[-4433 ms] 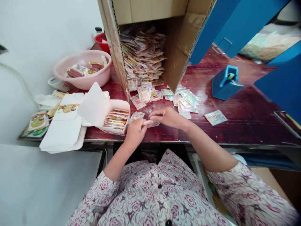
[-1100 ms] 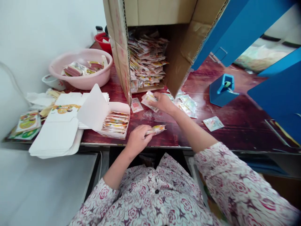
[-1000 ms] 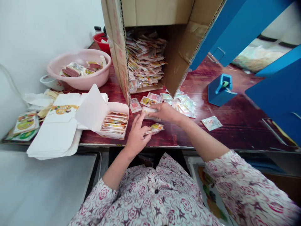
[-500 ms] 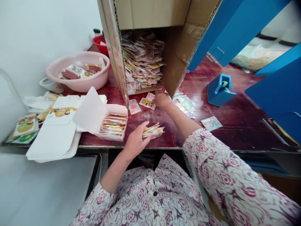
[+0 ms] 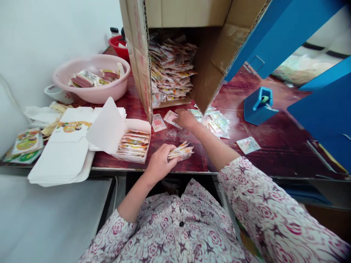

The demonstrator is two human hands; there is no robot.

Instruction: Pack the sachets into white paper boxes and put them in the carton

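My left hand (image 5: pixel 161 162) is closed around a small stack of printed sachets (image 5: pixel 181 151), held on edge just above the table's front edge. Reaching forward, my right hand (image 5: pixel 186 118) has its fingers bent over one end of a loose sachet (image 5: pixel 171 117); the fingertips are partly hidden. Beside that lies another sachet (image 5: pixel 158 122) with a red printed block. To the left of my left hand, an open white carton (image 5: pixel 148 140) holds a row of upright sachets (image 5: pixel 134 142).
A cardboard box (image 5: pixel 137 54) on its side holds a heap of sachets (image 5: pixel 172 69). Clear packets (image 5: pixel 216 122) lie right of my right hand, near a blue tape dispenser (image 5: pixel 257 106). Flat white cartons (image 5: pixel 61 157) and a pink basin (image 5: pixel 93 93) stand left.
My right hand has shifted slightly left onto the loose sachets. The yellow-printed face that showed there is gone from view, and a pinkish one shows. My left hand keeps its stack.
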